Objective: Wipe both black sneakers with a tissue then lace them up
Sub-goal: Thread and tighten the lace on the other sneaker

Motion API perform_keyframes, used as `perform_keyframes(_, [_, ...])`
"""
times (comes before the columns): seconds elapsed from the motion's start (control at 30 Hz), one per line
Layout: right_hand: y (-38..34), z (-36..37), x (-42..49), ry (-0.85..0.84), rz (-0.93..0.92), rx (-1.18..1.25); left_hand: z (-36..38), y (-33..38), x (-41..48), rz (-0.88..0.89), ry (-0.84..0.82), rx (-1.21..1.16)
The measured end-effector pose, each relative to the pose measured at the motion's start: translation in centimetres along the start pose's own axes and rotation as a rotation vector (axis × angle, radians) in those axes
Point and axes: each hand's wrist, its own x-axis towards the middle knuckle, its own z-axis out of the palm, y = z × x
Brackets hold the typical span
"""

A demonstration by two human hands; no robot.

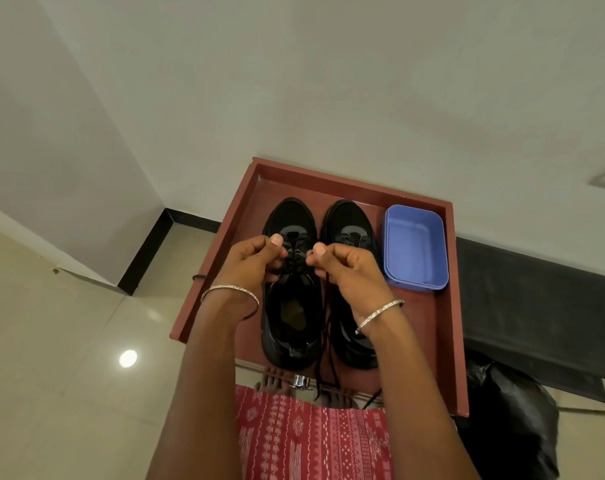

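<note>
1. We've got a reddish-brown tabletop [422, 323] here, with a raised rim along the far edge and both sides, kinda like a tray.
2. Sitting on it are two black shoes, toes pointing away: the left sneaker [290, 216] and the right sneaker [349, 216] just beside it.
3. Right of those there's a blue plastic tub [415, 247], open side up.
4. The loose laces [323, 358] trail over the near edge.

Blue plastic tub [415, 247] on red-brown tray [446, 323], black bag [509, 410] on tiled floor [69, 375]

I'm in what looks like a room at home: glossy beige floor tiles [69, 393] on my left, bare white plastered walls [329, 81] beyond, black skirting [145, 252] along their foot.
</note>
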Motion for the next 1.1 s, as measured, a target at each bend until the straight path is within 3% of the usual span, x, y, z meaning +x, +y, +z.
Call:
perform_keyframes(0.13, [0.0, 1.9, 1.1, 0.056, 0.15, 0.527, 1.3, 0.0, 0.3, -0.225, 0.081, -0.32])
perform_keyframes(0.27, [0.9, 2.4, 1.9, 0.262, 0.303, 0.745, 1.9, 0.0, 0.9, -0.375, 0.201, -0.478])
perform_keyframes(0.4, [1.4, 3.4, 2.3, 0.387, 0.303, 0.695, 2.3, -0.5, 1.6, -0.403, 0.267, -0.572])
perform_keyframes(0.5, [1.4, 4.0, 2.3, 0.408, 0.258, 0.649, 2.5, -0.7, 1.6, -0.326, 0.271, -0.495])
perform_keyframes(0.63, [1.3, 3.4, 2.2, 0.336, 0.202, 0.635, 2.4, -0.5, 0.8, -0.188, 0.15, -0.222])
perform_keyframes(0.73, [1.3, 3.6, 2.3, 0.255, 0.145, 0.589, 1.9, -0.5, 0.5, -0.131, 0.045, -0.159])
perform_keyframes(0.93, [1.4, 3.9, 2.2, 0.196, 0.016, 0.543, 1.6, -0.3, 0.3, -0.055, 0.05, -0.157])
perform_keyframes(1.1, [1.7, 4.1, 2.2, 0.223, -0.037, 0.461, 1.2, -0.7, 0.9, -0.053, 0.154, -0.207])
